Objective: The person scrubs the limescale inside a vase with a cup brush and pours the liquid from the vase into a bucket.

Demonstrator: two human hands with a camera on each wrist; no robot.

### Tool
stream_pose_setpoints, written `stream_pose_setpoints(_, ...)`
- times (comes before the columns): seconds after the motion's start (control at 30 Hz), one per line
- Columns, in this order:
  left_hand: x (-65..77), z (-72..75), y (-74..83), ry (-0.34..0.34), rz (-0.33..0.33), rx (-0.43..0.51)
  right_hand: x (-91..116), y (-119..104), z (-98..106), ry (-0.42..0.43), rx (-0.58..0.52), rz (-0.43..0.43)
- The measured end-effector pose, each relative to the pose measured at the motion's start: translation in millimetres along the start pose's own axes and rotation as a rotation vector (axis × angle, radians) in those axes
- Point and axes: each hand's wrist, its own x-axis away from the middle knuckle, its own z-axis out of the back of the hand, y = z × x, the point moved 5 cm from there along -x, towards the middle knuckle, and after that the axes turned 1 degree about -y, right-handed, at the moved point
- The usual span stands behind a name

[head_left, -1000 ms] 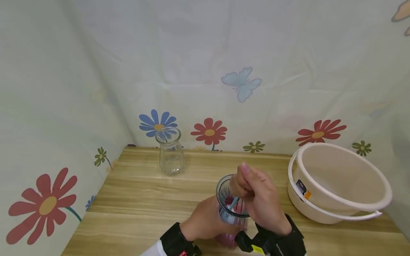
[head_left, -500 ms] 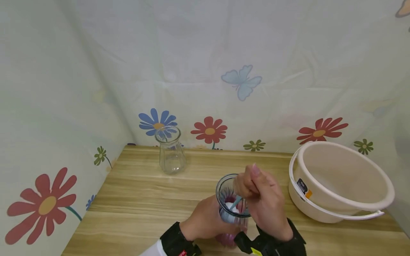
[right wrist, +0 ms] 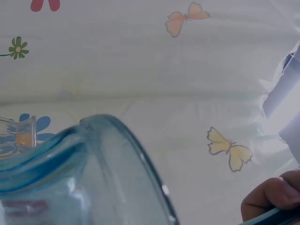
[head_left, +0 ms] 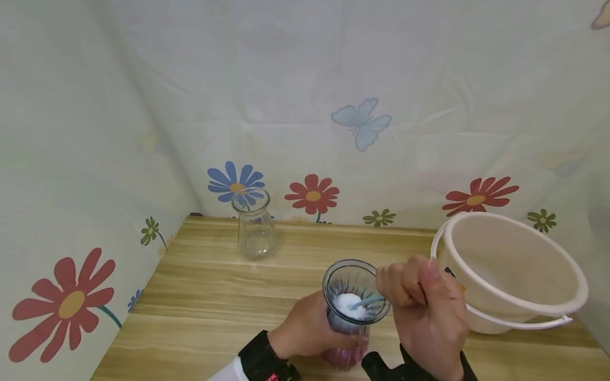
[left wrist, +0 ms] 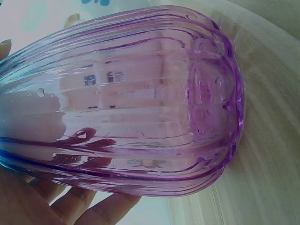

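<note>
My left hand (head_left: 305, 325) is wrapped round a fluted glass vase (head_left: 344, 357), bluish at its wide rim and purple toward the base. In the left wrist view, fingers (left wrist: 108, 208) lie along the lower side of the vase (left wrist: 140, 108), whose base is close over the wooden surface. Inside the mouth shows the white, sponge-like head of a bottle brush (head_left: 347, 305). Its thin blue handle leans out over the right side of the rim, and my right hand (head_left: 426, 309) grips it. The right wrist view shows the bluish rim (right wrist: 108, 173) close up.
A clear glass vase (head_left: 256, 233) stands at the back left of the wooden table (head_left: 200, 296). To the right is a pale bucket (head_left: 481, 312) with its handle down, partly behind my right hand. A flowered curtain (head_left: 286, 106) hangs behind and at the sides.
My right hand has moved right and slightly down. The brush handle now leans further over, and its white head shows more fully in the mouth. My left hand and the vase stay nearly in place.
</note>
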Motion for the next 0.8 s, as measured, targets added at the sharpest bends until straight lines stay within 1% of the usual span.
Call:
stream_pose_setpoints(0.13,-0.8,0.4,0.0,-0.013,-0.001,0.027,0.8,4.1,0.5,-0.003,0.051,-0.017)
stream_pose_setpoints(0.33,-2.5,-0.1,1.4,-0.045,0.001,0.077,4.1,15.8,4.3,-0.002,0.184,-0.117)
stream_pose_setpoints(0.63,-1.6,0.0,2.7,-0.047,-0.027,0.064,8.6,29.6,2.5,-0.010,0.306,-0.224)
stream_pose_setpoints(0.7,-2.0,-0.4,2.8,-0.048,-0.035,0.065,8.3,31.4,1.0,-0.017,0.344,-0.269)
stream_pose_setpoints(0.8,-3.6,-1.2,4.0,-0.045,-0.065,0.049,8.7,33.2,0.0,-0.045,0.423,-0.368)
